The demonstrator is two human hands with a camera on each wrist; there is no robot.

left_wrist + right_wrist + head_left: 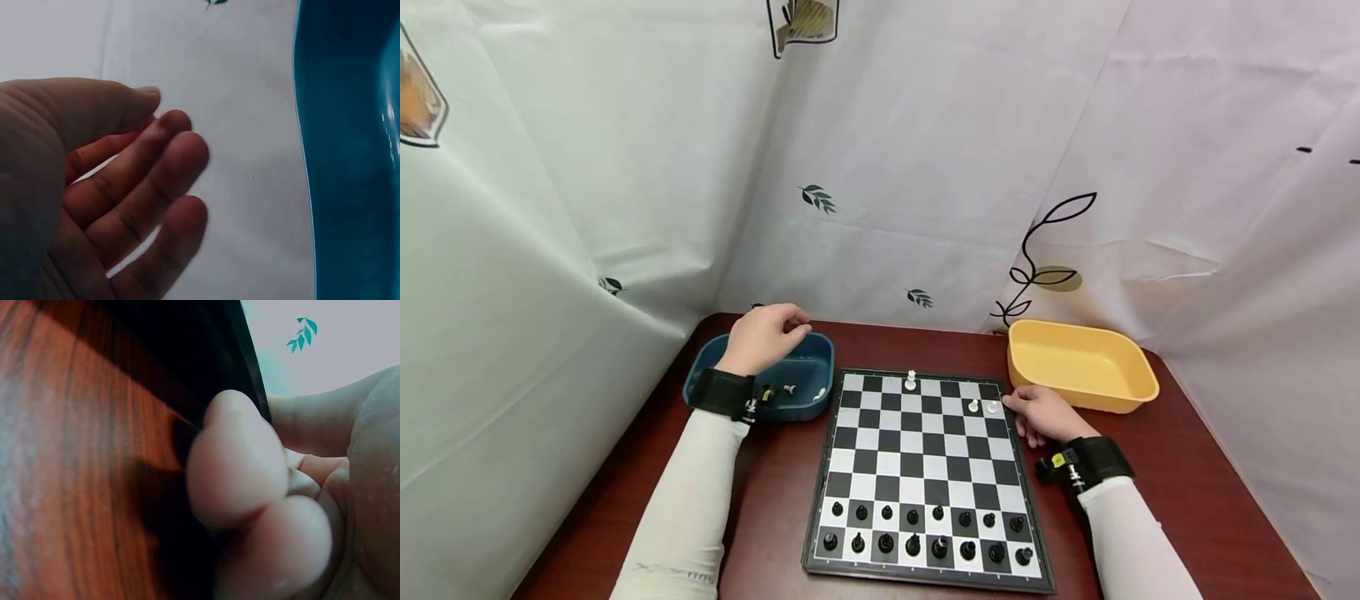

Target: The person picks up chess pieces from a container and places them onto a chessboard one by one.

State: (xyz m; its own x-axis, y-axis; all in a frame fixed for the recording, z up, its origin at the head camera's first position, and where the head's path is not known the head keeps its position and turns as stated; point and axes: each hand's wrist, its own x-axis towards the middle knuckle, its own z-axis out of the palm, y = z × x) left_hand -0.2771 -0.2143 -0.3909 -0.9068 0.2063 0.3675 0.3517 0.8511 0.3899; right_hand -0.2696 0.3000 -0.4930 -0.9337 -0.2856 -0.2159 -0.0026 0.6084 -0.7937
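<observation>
My left hand [765, 337] hovers over the blue bin [826, 367], fingers loosely bent. In the left wrist view the thumb lies close to the index finger and no piece shows between them. Small white chess pieces [789, 389] lie in that bin. My right hand [1047, 412] is at the right edge of the chessboard [922, 479], thumb on the rim and the other fingers curled against its side. Near that thumb stand two small white pieces [973, 406]. A taller white piece [911, 381] stands on the far row. Black pieces [913, 545] fill the two near rows.
A yellow bin [1081, 402] stands behind my right hand, at the back right of the dark red table [1180, 492]. White patterned cloth [880, 258] hangs behind the table and along both sides.
</observation>
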